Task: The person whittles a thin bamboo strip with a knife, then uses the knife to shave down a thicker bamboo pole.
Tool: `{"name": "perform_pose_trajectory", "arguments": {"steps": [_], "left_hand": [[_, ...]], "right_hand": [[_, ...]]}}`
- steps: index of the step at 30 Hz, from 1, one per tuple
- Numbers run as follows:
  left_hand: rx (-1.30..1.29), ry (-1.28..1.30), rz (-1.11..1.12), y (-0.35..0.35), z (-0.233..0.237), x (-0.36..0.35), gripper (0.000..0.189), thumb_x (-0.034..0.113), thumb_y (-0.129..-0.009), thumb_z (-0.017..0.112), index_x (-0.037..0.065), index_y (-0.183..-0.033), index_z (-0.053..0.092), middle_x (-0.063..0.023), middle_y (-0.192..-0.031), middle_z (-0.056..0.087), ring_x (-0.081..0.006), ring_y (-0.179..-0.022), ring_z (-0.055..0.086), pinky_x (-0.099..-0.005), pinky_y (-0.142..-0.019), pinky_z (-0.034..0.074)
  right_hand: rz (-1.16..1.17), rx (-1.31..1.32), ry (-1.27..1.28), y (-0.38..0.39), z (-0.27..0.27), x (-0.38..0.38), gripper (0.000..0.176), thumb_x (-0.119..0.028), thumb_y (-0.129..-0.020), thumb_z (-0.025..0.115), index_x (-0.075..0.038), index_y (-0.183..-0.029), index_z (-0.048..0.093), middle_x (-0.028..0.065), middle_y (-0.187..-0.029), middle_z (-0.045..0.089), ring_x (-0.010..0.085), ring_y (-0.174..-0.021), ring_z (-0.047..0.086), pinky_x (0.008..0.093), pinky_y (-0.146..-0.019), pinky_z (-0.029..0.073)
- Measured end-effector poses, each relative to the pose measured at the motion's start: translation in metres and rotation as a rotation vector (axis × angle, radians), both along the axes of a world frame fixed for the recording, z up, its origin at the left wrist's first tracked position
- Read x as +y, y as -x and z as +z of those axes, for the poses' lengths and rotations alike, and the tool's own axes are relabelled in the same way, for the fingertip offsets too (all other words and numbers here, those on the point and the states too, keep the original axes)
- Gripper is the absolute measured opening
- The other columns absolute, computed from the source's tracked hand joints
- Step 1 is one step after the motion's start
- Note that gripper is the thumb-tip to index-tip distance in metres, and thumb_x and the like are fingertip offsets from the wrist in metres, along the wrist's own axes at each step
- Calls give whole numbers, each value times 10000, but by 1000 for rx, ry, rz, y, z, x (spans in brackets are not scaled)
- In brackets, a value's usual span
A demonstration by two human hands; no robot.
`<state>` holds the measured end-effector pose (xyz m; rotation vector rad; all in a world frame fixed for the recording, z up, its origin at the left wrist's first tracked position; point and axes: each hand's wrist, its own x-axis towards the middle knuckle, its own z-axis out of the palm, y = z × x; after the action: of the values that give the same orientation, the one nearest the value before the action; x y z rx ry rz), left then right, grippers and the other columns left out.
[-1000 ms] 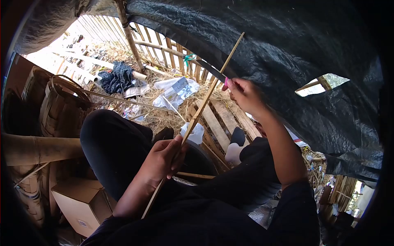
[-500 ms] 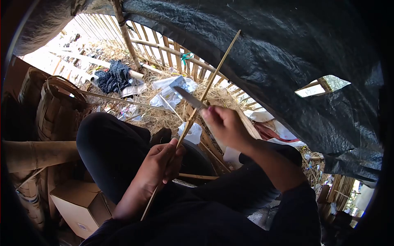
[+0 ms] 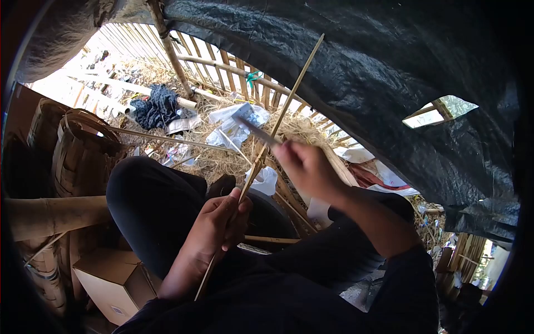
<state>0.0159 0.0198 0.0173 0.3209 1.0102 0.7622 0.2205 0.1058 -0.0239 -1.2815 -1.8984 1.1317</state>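
Matt bamboo strip (image 3: 298, 83), dull metal knife (image 3: 256, 131), crinkled glossy black plastic sheet (image 3: 361, 67), rough woven basket (image 3: 78, 150).

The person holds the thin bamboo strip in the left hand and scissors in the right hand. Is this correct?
Not quite: the right hand holds a knife, not scissors. The left hand does grip the bamboo strip. The head view shows this, though the blade is blurred.
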Motion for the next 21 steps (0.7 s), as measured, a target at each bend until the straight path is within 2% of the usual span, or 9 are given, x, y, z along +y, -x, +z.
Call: {"name": "perform_pose_trajectory", "arguments": {"steps": [3,5,7,10,13,14,15,19,21], "left_hand": [[-7,4,-4,0,-2,-1,394,385,-1047,372,83,-821,482,36,-492,335,-63,-355,261,-213,-345,215],[12,-11,-9,0,-3,-2,394,385,-1047,372,81,-822,484,36,-492,336,-63,-354,261,-213,-346,215],[-9,-28,-14,0,-2,-1,393,386,-1046,376,82,-825,490,36,-490,341,-62,-352,270,-213,-347,218],[17,-22,-1,2,-1,-2,390,386,-1046,379,84,-828,493,35,-488,344,-61,-351,281,-211,-346,222],[27,-19,-14,1,-2,-2,384,382,-1045,385,83,-829,494,34,-490,351,-60,-349,286,-207,-340,222],[29,-21,-16,2,-2,-3,384,382,-1045,385,83,-829,494,34,-490,351,-60,-349,286,-207,-340,222],[14,-18,-10,2,-1,-4,379,378,-1044,388,83,-832,494,35,-492,352,-60,-347,285,-206,-337,223],[-16,-2,22,3,-2,-3,360,368,-1043,394,83,-845,491,41,-495,348,-60,-339,280,-203,-330,224],[-26,3,24,2,-4,-3,354,364,-1043,393,83,-850,490,43,-494,345,-59,-339,279,-202,-329,224]], "right_hand": [[63,78,-20,6,2,-7,374,-303,-1014,521,-12,-788,580,4,-577,462,48,-566,403,256,-513,341],[-70,82,148,-14,-9,25,333,-290,-1006,536,-5,-847,603,-4,-582,468,53,-569,409,264,-523,354],[-79,-47,40,-15,-4,24,337,-305,-1007,531,-7,-867,607,-21,-592,474,47,-570,408,262,-522,355],[218,129,55,16,4,-23,381,-337,-1015,515,-18,-823,594,-39,-585,466,29,-565,402,254,-502,337],[125,43,184,1,9,0,376,-328,-1014,520,-16,-818,598,-38,-580,467,31,-557,395,258,-497,331],[-14,157,153,-1,1,12,390,-331,-1015,516,-18,-794,587,-40,-575,465,30,-552,390,259,-493,330],[-50,39,-29,-8,1,17,410,-328,-1013,510,3,-784,589,24,-524,487,89,-474,464,298,-465,374],[92,93,-33,17,4,-23,369,-285,-1004,528,6,-798,621,64,-551,542,105,-490,506,304,-495,396],[62,59,31,6,-1,-1,334,-253,-998,549,-11,-772,593,22,-565,497,61,-526,425,293,-486,338]]}}
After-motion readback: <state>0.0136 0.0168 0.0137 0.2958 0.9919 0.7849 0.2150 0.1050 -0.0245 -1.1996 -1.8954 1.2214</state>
